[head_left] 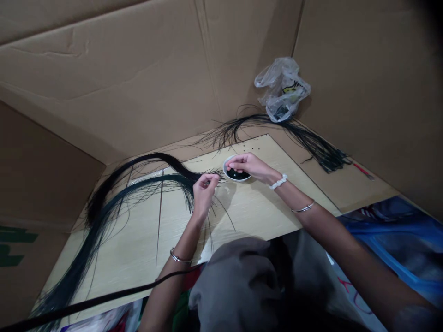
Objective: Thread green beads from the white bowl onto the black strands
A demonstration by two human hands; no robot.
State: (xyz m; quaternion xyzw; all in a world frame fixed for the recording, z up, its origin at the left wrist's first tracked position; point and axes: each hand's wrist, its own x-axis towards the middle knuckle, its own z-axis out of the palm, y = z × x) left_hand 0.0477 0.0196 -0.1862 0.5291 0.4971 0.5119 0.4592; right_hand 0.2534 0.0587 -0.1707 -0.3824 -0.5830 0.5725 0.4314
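Observation:
My left hand (205, 190) is closed in a pinch beside the tips of a dark bundle of long, thin strands (162, 159). Whatever sits between its fingertips is too fine to make out. A second bundle, dark blue-green (114, 205), ends just behind that hand. Over a small white bowl (246, 178) is my right hand (249, 167), its fingertips pinched together above the rim. Dark, shiny contents (237, 174) fill the bowl; their kind is unclear. What the right fingers hold, if anything, is too small to name.
A pale board (134, 249) lies under the bundles and bowl, with a few black dots (252, 148) behind the bowl. Another strand bundle (308, 140), a red-tipped slim item (363, 171) and a clear plastic bag (284, 90) lie behind. Cardboard walls (155, 69) surround the board.

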